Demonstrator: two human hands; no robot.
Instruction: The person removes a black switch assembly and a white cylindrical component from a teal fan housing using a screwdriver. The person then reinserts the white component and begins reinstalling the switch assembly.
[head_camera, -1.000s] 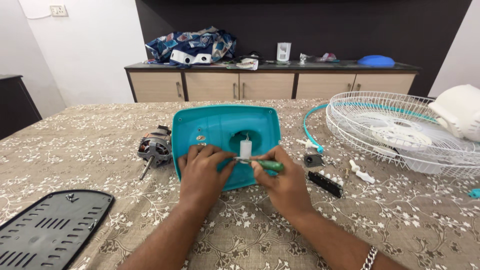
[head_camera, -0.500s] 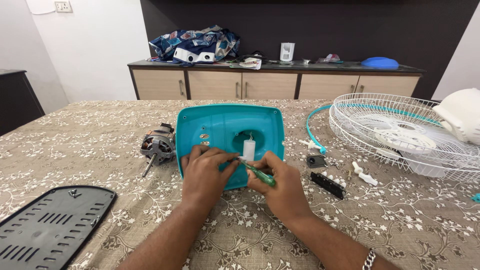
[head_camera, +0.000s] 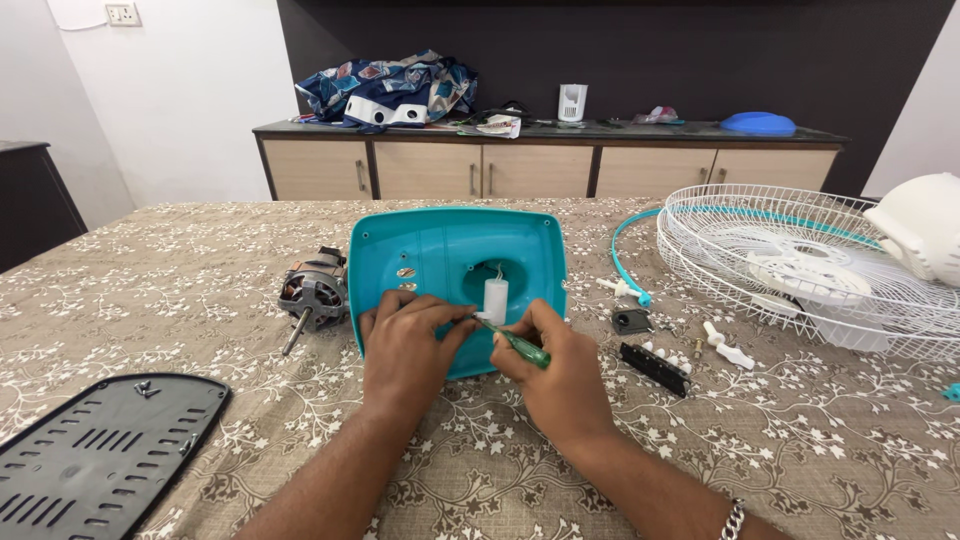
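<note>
At worktop centre, our left hand (head_camera: 405, 345) presses the teal plastic housing (head_camera: 455, 260) steady while our right hand (head_camera: 560, 375) grips a green-handled screwdriver (head_camera: 515, 343).

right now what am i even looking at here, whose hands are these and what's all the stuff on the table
This is a single view from a camera worn on a person's head, looking down at that person's own two bare hands.

The left hand rests on a teal plastic housing lying on a table with a floral cloth. The right hand holds a green-handled screwdriver, its tip near a small white cylinder at the housing's round opening.

Around them lie an electric motor to the left, a black vented panel at the near left, a white wire fan guard to the right, a small black strip with white buttons and a few small loose parts. A sideboard stands behind.
</note>
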